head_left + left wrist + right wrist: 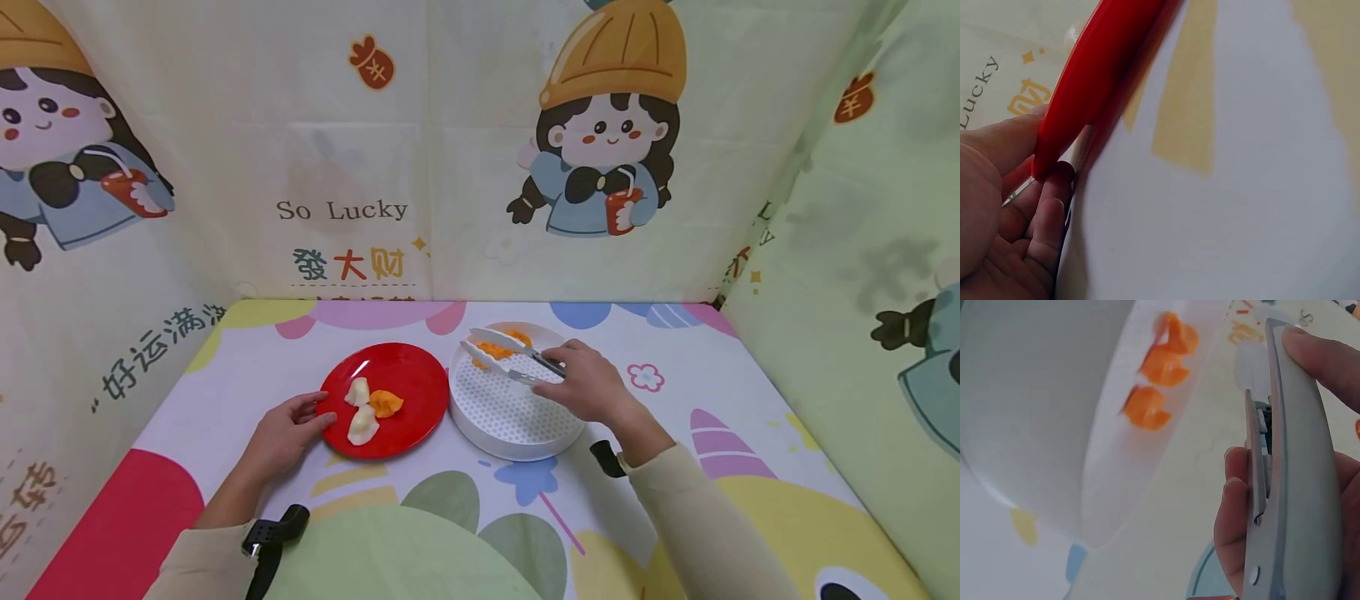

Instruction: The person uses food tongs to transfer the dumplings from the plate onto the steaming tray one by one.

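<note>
My left hand (281, 437) holds the near-left rim of a round red plate (423, 383). In the left wrist view the thumb lies over the plate's edge and the fingers are beneath it. Two white dumplings (363, 425) and an orange dumpling (386, 404) lie together on the plate. My right hand (588, 387) grips a pair of tongs (543, 361) over a round white steamer tray (517, 421) with a perforated base. The spread tong tips are at the orange dumplings (1147, 409) near the tray's far side; whether they touch one cannot be told.
Plate and tray stand side by side, almost touching, on a table with a colourful printed cover (607, 533). Cartoon-printed cloth walls (465, 167) rise behind the table and at both sides. Black straps (277, 533) are on both wrists.
</note>
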Demonstrator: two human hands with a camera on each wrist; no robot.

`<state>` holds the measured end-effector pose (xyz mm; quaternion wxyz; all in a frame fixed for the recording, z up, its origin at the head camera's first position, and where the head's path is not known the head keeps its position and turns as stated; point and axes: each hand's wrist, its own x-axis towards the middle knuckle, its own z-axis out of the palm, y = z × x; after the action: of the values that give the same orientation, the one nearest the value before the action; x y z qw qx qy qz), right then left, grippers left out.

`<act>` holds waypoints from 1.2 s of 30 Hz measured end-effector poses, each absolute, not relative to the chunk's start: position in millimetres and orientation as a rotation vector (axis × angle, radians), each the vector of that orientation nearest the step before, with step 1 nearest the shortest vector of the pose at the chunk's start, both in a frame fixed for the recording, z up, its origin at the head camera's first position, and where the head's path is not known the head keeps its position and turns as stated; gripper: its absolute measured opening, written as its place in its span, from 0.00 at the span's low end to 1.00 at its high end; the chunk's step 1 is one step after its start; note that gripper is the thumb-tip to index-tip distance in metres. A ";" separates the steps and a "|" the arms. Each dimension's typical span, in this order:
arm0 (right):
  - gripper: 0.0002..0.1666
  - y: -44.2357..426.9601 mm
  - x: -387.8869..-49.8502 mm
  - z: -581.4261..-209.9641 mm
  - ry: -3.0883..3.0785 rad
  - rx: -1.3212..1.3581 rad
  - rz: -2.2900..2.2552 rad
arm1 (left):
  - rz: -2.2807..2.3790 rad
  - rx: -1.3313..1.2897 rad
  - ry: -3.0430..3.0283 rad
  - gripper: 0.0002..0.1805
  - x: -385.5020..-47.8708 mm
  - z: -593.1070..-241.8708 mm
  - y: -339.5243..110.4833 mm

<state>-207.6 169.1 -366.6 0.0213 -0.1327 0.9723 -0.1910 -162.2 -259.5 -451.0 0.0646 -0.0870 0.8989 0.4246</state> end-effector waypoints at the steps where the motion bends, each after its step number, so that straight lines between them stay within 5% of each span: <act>1: 0.35 166.5 -205.9 -365.6 3.007 -0.425 -0.593 | 1.283 -0.263 2.711 0.40 -162.2 -450.9 -259.6; 36: 0.30 61.8 -184.7 -378.1 2.847 -0.714 -0.402 | 1.271 -0.234 2.700 0.41 -162.5 -450.0 -261.8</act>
<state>-184.7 61.8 -378.1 0.0892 -0.2400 0.9572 -0.1350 -162.5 -261.8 -450.0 0.0740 -0.0780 0.8995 0.4234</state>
